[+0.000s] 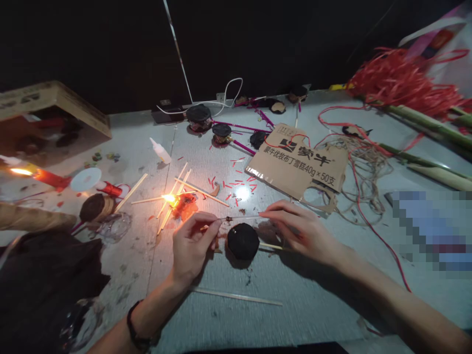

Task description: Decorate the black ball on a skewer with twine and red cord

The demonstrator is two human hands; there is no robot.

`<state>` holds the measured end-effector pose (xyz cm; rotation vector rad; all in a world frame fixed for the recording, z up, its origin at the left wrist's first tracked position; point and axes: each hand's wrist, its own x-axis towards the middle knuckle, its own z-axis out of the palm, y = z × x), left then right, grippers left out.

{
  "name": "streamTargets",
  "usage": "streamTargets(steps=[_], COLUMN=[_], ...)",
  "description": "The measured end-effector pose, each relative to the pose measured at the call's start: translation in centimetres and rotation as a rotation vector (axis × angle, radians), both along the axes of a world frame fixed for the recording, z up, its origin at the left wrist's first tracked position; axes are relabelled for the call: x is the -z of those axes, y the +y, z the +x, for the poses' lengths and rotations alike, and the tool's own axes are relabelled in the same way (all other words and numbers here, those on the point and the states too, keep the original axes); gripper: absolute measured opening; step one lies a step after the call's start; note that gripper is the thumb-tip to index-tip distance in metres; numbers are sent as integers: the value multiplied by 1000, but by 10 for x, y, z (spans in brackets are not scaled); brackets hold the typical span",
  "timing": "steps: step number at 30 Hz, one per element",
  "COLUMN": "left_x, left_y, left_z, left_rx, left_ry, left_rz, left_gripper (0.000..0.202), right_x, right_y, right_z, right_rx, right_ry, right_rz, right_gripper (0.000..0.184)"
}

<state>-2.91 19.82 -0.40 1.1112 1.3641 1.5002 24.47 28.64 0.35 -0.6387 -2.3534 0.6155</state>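
Observation:
My left hand (193, 241) pinches one end of a thin stick (241, 218), and my right hand (298, 227) pinches its other end, so the stick runs level between them. Just below it, a round black disc (243, 241) rests on the grey table (228, 314), with a slim stick poking out of it toward my right hand. A small flame (170, 198) burns on red wax left of my left hand, among several pale sticks.
A printed cardboard piece (298, 164) lies behind my hands, with tangled twine and red cord to its right. More black discs on purple sticks (221, 132) stand at the back. A lit red candle (47, 177), cardboard box (47, 118) and black cloth (47, 280) are left.

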Motion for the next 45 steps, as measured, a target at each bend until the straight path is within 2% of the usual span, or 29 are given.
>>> streamTargets(steps=[19,29,39,45], left_x=[0,0,-4,-4], left_y=[-1,-2,0,-2], left_z=[0,0,0,-2], left_rx=[9,36,-3,18], left_ry=[-21,-96,-51,-105], left_rz=[-13,-54,-6,-58], left_gripper=[18,17,14,12], right_x=[-1,-1,-3,-7], right_y=[-2,-3,2,8], right_z=[0,0,-4,-9], right_rx=[7,-16,1,-6], right_ry=[-18,-45,-46,-39], right_rz=[-20,-29,32,76], right_gripper=[41,44,46,44])
